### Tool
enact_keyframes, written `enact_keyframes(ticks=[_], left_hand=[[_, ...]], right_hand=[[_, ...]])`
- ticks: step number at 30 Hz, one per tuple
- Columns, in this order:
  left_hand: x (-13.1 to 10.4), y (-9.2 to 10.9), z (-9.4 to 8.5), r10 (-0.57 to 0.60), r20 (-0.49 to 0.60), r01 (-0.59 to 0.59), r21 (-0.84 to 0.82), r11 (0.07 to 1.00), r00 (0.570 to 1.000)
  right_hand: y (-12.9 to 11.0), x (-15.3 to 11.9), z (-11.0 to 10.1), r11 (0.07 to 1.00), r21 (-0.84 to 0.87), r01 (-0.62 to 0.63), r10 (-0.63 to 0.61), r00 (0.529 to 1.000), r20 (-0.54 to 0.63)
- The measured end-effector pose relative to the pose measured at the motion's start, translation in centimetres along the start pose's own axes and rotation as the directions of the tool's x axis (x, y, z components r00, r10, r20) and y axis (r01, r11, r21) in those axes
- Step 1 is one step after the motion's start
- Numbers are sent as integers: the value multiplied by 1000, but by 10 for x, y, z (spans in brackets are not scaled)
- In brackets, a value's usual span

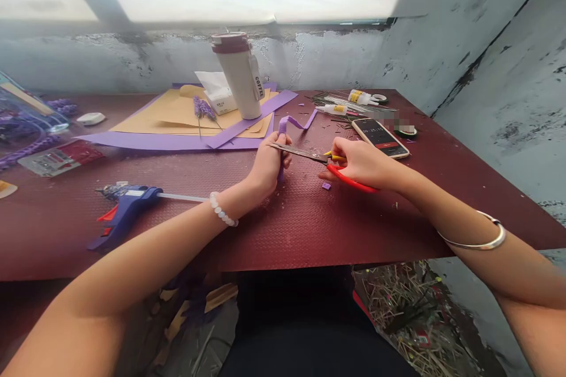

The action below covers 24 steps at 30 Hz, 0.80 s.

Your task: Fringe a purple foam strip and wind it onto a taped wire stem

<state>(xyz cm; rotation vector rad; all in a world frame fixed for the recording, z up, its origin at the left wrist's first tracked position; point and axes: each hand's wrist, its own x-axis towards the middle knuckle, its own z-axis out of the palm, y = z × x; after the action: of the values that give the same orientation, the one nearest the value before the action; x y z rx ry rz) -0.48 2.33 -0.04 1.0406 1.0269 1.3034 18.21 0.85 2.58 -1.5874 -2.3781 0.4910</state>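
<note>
Near the middle of the dark red table, my left hand (266, 166) is closed around a narrow purple strip (294, 122). The strip's bent upper part sticks out above the fingers toward the right, and a short end shows below them. In my right hand (354, 160) is a pair of scissors (349, 179) with red and yellow handles. Their blades point left and lie across the fingers of my left hand, close to the strip. Whether the blades touch the strip I cannot tell. A small purple scrap (326, 186) lies on the table below the scissors.
A blue glue gun (128, 212) lies at the left. Behind are a coffee cup (241, 79), a tissue pack (219, 94) and purple and tan sheets (150, 115). A phone (381, 138), small bottles (360, 97) and thin wires (327, 100) lie at the right back.
</note>
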Motion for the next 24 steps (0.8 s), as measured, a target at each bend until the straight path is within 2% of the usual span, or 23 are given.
enact_keyframes(ticks=[4,9,12,16,20,24], left_hand=[[-1,-4,1,-76,-20,76,-2,997,997],[-1,-5,2,-168,-14,167,-62,984,986],[-3,-5,3,-167,-4,167,-75,983,986],[-7,-4,3,-163,41,166,-97,981,986],[-9,-3,4,-103,88,110,-78,991,991],[-11,-5,5,-38,146,44,-36,998,989]], right_hand=[[-1,-4,-12,979,-200,-31,37,999,25],[12,-6,-37,945,-328,7,27,995,97],[21,-6,-47,917,-396,-47,77,995,61],[24,-5,-48,911,-406,-70,105,992,64],[20,-3,-43,911,-412,-23,81,989,124],[19,0,-37,894,-448,-10,50,996,76]])
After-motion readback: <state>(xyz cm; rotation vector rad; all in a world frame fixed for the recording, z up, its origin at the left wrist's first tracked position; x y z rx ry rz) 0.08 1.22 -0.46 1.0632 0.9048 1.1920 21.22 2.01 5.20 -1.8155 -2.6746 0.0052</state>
